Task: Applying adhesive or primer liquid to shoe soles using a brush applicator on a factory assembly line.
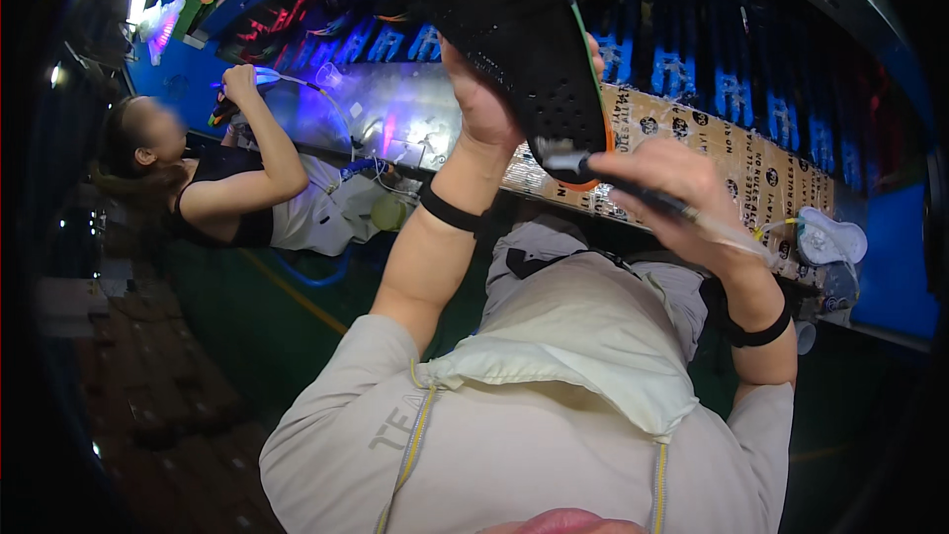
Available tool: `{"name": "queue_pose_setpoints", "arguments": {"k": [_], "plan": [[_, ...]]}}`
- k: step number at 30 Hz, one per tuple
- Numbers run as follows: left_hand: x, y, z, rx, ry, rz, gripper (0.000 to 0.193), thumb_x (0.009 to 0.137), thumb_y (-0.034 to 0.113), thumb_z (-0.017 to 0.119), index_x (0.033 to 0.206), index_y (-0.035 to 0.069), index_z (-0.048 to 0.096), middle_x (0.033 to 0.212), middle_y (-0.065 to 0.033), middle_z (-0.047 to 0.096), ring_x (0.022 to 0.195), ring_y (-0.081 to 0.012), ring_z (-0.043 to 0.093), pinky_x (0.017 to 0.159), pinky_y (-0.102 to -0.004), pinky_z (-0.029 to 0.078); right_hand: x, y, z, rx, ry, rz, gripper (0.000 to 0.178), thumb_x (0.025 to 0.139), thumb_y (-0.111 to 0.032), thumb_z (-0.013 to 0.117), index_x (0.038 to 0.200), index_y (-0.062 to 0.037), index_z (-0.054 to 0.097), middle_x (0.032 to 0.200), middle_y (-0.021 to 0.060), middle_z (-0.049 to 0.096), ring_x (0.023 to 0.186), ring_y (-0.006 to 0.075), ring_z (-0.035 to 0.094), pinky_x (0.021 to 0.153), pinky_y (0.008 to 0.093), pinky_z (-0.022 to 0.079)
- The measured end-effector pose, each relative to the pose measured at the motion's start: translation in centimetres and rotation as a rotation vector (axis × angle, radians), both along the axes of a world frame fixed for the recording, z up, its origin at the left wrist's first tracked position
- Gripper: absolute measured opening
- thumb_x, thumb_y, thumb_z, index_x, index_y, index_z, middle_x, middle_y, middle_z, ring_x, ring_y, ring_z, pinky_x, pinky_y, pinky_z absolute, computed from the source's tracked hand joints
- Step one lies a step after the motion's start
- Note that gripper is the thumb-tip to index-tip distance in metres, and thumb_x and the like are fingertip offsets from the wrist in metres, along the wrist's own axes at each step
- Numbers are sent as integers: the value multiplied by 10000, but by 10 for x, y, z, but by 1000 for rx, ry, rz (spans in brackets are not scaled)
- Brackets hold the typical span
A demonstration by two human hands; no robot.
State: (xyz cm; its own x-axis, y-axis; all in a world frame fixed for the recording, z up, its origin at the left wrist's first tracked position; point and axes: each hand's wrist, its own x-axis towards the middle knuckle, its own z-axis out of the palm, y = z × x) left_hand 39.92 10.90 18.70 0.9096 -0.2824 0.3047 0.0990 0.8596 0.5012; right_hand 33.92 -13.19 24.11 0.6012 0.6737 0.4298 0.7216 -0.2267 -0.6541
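Note:
My left hand (481, 104) is closed round a long black shoe sole (539, 49), holding it up above the bench edge. Small holes dot the sole's lower end, and its rim shows green and orange. My right hand (682, 188) grips a brush (643, 196) by its dark handle. The pale brush head lies against the lower end of the sole, where motion blurs it slightly. Some fingertips of my left hand show past the sole's right edge; the rest are hidden behind it.
Printed cardboard (692, 133) covers part of the metal bench (415, 104). Several dark and blue pieces line the area behind it. A white container (830, 237) stands at the right end. On the left, a co-worker (237, 178) holds up a dark, colourful item near a cable.

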Motion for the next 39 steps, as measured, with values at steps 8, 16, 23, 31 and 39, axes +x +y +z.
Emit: {"name": "queue_pose_setpoints", "arguments": {"k": [8,16,23,31,39], "plan": [[16,-7,34,390,-281,71,1073,854,856,433,1473,-19,416,1364,-261,570,1171,-391,640,1028,-494,527,6,-1,4,-71,-56,-3,266,815,-61,776,1074,-25,729,889,141,709,792,286,672,707,382,518],[29,-24,52,601,-288,-14,688,1055,589,357,1419,39,551,1238,-81,696,1108,-149,669,978,-292,531,5,0,5,-143,-98,-24,304,797,-67,778,1095,-42,720,814,108,664,748,306,638,690,400,505],[35,-40,62,1227,-123,-109,860,940,774,422,1101,-1,758,1032,-149,726,954,-219,678,867,-342,526,8,-6,5,-160,-102,121,333,778,-45,771,1106,-52,713,852,110,657,784,297,649,699,397,516],[38,-51,60,1469,-230,-158,843,979,734,392,1129,-18,743,1052,-170,721,954,-236,675,895,-340,533,8,-3,4,-254,-218,81,327,781,-107,773,1101,-68,718,851,91,643,817,299,638,751,408,496],[49,-4,3,933,29,96,867,970,768,327,1358,43,600,1227,-123,673,1143,-206,632,982,-346,502,12,-27,2,7,31,41,312,811,-134,794,1094,-13,740,887,107,709,765,237,651,707,333,500]]}}
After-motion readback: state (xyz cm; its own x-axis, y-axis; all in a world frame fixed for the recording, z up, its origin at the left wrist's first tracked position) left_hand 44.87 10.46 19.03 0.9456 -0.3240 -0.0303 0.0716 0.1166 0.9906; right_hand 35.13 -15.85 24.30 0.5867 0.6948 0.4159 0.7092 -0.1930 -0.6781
